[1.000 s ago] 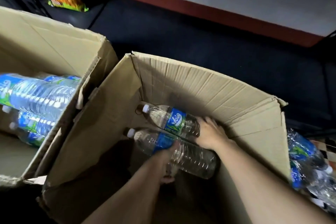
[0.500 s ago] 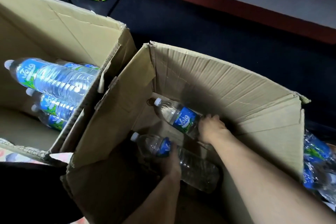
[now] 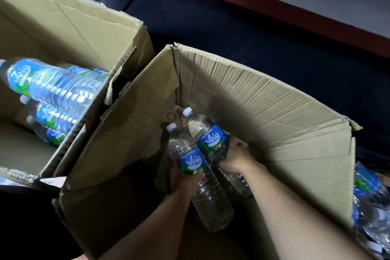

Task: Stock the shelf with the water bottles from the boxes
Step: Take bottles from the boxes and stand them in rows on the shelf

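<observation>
Inside the corrugated cardboard box (image 3: 263, 99), your left hand (image 3: 181, 181) wraps round the near bottle (image 3: 190, 162) just below its blue-and-green label. Your right hand (image 3: 236, 156) curls round the far bottle (image 3: 213, 139) at the same spot. Both bottles are clear ribbed plastic with white caps. They sit side by side, with the caps pointing toward the box's far left corner. Left of the box stands a second creased carton (image 3: 84, 25), with more bottles (image 3: 61, 88) stacked on their sides in it. Right of the box lies a glossy, crumpled wrapped pack (image 3: 369, 202) of bottles.
</observation>
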